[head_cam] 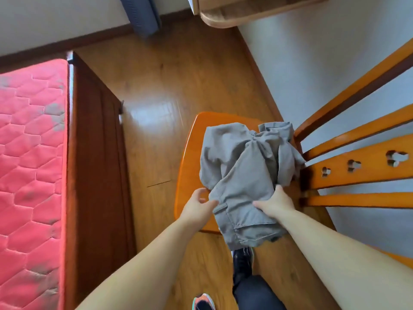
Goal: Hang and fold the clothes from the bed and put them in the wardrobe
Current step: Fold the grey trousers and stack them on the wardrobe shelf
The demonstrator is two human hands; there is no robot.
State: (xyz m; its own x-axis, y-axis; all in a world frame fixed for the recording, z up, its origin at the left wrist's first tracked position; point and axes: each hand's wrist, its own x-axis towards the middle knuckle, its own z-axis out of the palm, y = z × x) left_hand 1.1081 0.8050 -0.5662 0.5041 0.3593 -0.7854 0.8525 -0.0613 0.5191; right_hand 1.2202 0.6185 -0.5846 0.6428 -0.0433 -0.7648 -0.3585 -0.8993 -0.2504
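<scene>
A crumpled pair of grey cargo trousers [243,175] lies on the seat of an orange wooden chair [190,153], one end hanging over the seat's near edge. My left hand [197,204] pinches the cloth at its left side, thumb against the fabric. On the right side of the bundle, my right hand [277,202] grips the trousers with its fingers tucked into the cloth. The bed with a bare pink quilted mattress [31,164] stands at the left, and no clothes show on the part in view.
The bed's dark wooden frame [96,153] runs beside a strip of shiny wooden floor [156,97]. The chair's slatted back [357,166] leans against the white wall at the right. A wooden furniture corner [223,19] juts in at the top. My feet [241,265] stand below the chair.
</scene>
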